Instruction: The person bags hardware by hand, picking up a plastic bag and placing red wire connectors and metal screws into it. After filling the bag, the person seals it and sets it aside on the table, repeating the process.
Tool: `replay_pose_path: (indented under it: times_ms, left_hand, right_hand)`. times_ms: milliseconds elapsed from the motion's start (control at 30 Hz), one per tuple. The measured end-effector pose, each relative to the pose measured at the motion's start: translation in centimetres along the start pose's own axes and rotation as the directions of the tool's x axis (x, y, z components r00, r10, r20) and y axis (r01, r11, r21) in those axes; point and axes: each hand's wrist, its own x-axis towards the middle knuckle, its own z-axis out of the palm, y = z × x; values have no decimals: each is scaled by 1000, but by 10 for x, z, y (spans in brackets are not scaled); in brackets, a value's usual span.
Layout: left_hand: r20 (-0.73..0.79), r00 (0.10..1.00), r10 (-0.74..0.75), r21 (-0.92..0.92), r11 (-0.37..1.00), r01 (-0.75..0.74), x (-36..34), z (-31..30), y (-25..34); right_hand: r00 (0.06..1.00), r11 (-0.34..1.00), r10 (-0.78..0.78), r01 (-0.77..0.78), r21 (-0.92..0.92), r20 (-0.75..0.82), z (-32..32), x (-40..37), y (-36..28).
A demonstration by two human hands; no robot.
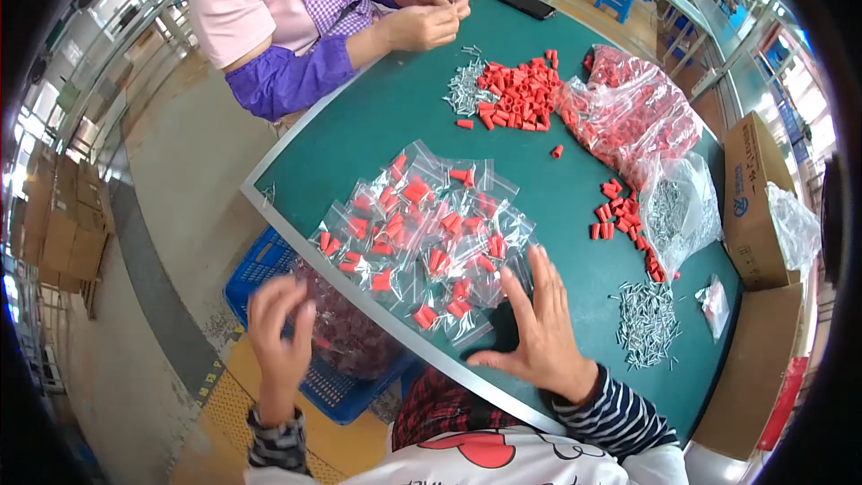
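Observation:
Many small clear bags [417,238] with red caps and screws inside lie in a spread pile on the green table [575,314], close to its near edge. My right hand [539,328] rests at the right side of this pile, fingers spread, fingertips by the outermost bags. Off the table's edge, my left hand [280,332] hangs over the blue basket [337,404], its fingers curved and apart with nothing between them. Inside the basket is a heap of filled bags [350,332], partly hidden by the table edge.
Loose screws [646,323], red caps [521,94], large plastic bags [633,112] and a cardboard box [759,198] stand or lie on the table. A co-worker [305,0] in purple sleeves holds something small at the far left edge, near a black phone [514,2].

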Motion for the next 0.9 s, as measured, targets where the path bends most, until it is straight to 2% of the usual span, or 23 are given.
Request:
replay_pose_path:
  times_ms: [33, 67, 200, 267, 367, 467, 600, 767, 833, 867, 900]
  left_hand:
    - [-24, 998, 60, -44, 997, -61, 25, 13, -8]
    - [50, 992, 119, 0, 993, -119, 55, 21, -4]
    - [265, 909, 323, -353, 909, -220, 149, 84, 13]
    - [339, 843, 418, -365, 884, -292, 166, 125, 12]
    - [497, 679, 540, -408, 836, -367, 167, 151, 18]
    - [471, 679, 563, -556, 787, -267, 154, 146, 16]
    - [401, 760, 511, -603, 772, -200, 128, 110, -8]
    - [496, 794, 350, -497, 865, -71, 86, 24, -32]
    - [446, 846, 291, -458, 887, -64, 67, -3, -42]
    - [443, 859, 255, -440, 897, -39, 59, -15, -48]
    - [439, 872, 217, -421, 907, -14, 53, -24, -54]
  right_hand:
    - [1000, 1000, -13, 13, -9, -16, 1, 8, 4]
    - [999, 999, -30, 29, -18, -29, 1, 17, 7]
    - [997, 996, -73, 72, -48, -36, 10, 52, 24]
    - [996, 995, -84, 84, -45, -13, 15, 67, 30]
    - [994, 994, -111, 111, -20, 18, 27, 78, 32]
    - [986, 986, -168, 168, -5, -3, 40, 78, 26]
    - [980, 976, -199, 198, 88, -7, 57, 76, -16]
    - [963, 932, -270, 257, 254, 16, 87, 69, -82]
    - [952, 906, -300, 262, 331, 67, 96, 72, -107]
    - [942, 902, -335, 317, 293, 11, 109, 69, -115]
    - [922, 877, -387, 361, 319, 19, 106, 68, -122]
